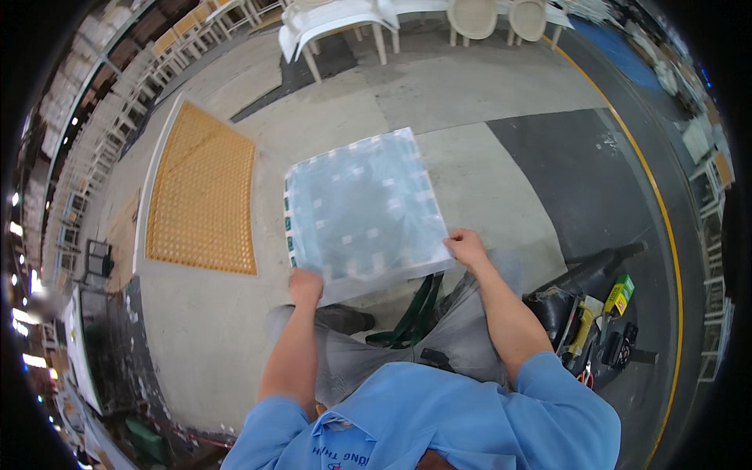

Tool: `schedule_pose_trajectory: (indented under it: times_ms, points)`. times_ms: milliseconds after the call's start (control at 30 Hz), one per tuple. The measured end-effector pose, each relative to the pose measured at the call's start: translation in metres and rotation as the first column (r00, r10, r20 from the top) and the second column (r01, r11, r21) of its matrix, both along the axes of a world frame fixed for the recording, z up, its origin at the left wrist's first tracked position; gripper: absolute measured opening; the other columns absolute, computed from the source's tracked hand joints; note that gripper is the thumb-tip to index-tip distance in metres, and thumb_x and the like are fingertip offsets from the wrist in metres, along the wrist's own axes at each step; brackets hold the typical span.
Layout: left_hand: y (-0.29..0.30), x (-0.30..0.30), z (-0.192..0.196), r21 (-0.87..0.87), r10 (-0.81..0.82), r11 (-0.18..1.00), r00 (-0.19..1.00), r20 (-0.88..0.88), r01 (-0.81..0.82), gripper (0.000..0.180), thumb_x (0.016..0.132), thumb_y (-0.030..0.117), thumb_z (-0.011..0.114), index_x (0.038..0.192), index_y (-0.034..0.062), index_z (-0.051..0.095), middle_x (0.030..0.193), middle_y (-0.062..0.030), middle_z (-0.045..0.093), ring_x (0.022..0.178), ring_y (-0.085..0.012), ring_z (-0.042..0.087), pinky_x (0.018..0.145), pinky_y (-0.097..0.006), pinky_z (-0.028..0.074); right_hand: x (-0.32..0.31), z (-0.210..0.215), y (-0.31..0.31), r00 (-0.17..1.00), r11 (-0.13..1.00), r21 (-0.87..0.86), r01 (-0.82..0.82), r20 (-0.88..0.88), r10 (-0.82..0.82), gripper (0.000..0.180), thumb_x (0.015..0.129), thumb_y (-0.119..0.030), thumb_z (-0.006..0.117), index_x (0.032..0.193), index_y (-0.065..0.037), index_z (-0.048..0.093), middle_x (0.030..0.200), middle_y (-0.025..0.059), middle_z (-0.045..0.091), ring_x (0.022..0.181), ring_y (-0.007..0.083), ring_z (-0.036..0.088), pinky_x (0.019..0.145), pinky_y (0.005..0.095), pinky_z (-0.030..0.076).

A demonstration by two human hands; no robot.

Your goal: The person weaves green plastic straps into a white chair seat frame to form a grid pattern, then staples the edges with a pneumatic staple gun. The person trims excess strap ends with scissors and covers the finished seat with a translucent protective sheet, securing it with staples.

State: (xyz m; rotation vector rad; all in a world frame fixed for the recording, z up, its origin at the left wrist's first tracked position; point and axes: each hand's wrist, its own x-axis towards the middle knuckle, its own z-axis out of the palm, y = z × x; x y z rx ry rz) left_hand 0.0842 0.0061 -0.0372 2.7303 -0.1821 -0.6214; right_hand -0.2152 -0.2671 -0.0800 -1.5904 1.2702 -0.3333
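Observation:
A square, flat piece covered by a thin pale-blue translucent sheet point(360, 207) lies in front of my knees. White squares show through the sheet, and dark green bands line its left edge. My left hand point(305, 288) is closed on the sheet's near left corner. At the near right corner, my right hand point(468, 247) pinches the same sheet between thumb and fingers. The near edge runs whitish between both hands. What supports the piece underneath is hidden. Green straps point(423, 309) hang below it, between my legs.
A white-framed panel of tan woven cane point(202, 196) stands at left. On the right, a black padded bench point(560, 301) bears scissors point(586, 376), a yellow-handled tool point(583, 329) and a green-yellow box point(619, 295). White-topped tables point(341, 22) and chairs point(472, 19) stand at the far side.

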Motion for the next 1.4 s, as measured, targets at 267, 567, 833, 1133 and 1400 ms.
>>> schedule_pose_trajectory:
  times_ms: [267, 567, 833, 1133, 1400]
  points:
    - [0.032, 0.012, 0.012, -0.109, -0.011, 0.994, 0.998, -0.064, 0.004, 0.02, 0.091, 0.013, 0.055, 0.1, -0.0053, 0.059, 0.068, -0.0155, 0.069, 0.05, -0.0269, 0.068, 0.045, -0.04, 0.052, 0.01, 0.028, 0.009, 0.993, 0.988, 0.106, -0.109, -0.037, 0.113, 0.029, 0.08, -0.025, 0.082, 0.095, 0.0, 0.078, 0.085, 0.0119, 0.074, 0.079, 0.0225, 0.068, 0.075, 0.0365, 0.052]
    - [0.04, 0.021, 0.012, -0.2, 0.046, 0.975, 0.963, -0.264, -0.101, 0.014, 0.09, 0.008, 0.058, 0.094, -0.0055, 0.061, 0.066, -0.0137, 0.067, 0.047, -0.0233, 0.062, 0.04, -0.037, 0.047, 0.013, 0.048, 0.007, 0.985, 0.957, 0.263, -0.119, -0.09, 0.147, 0.025, 0.088, -0.023, 0.079, 0.097, -0.001, 0.073, 0.065, 0.0006, 0.054, 0.048, 0.0126, 0.042, 0.044, 0.0341, 0.03]
    - [0.053, 0.01, 0.025, -0.502, 0.132, 0.778, 0.879, -0.458, -0.378, 0.025, 0.098, 0.019, 0.065, 0.108, -0.0019, 0.056, 0.086, -0.0137, 0.069, 0.056, -0.0222, 0.066, 0.043, -0.034, 0.048, 0.014, 0.056, 0.003, 0.999, 0.908, 0.419, -0.023, 0.033, 0.01, 0.018, 0.095, -0.022, 0.072, 0.099, -0.005, 0.068, 0.072, 0.0017, 0.062, 0.05, 0.0117, 0.044, 0.046, 0.0359, 0.038]
    - [0.043, 0.007, 0.038, -0.686, 0.214, 0.361, 0.772, -0.598, -0.632, 0.036, 0.1, 0.014, 0.066, 0.125, -0.0073, 0.05, 0.108, -0.02, 0.07, 0.085, -0.0295, 0.074, 0.062, -0.036, 0.062, 0.033, 0.068, 0.002, 0.942, 0.786, 0.612, 0.083, 0.209, -0.262, 0.023, 0.099, -0.028, 0.07, 0.106, -0.008, 0.061, 0.091, 0.0087, 0.072, 0.055, 0.0123, 0.055, 0.056, 0.0349, 0.054]
    - [0.025, 0.008, 0.032, -0.834, 0.34, 0.171, 0.826, -0.45, -0.525, 0.053, 0.096, -0.005, 0.058, 0.146, 0.0004, 0.039, 0.122, -0.0197, 0.065, 0.094, -0.0331, 0.072, 0.075, -0.04, 0.062, 0.046, 0.059, 0.009, 0.858, 0.766, 0.624, 0.156, 0.299, -0.418, 0.031, 0.094, -0.013, 0.075, 0.115, -0.005, 0.054, 0.083, 0.0099, 0.067, 0.059, 0.0163, 0.064, 0.054, 0.0359, 0.056]
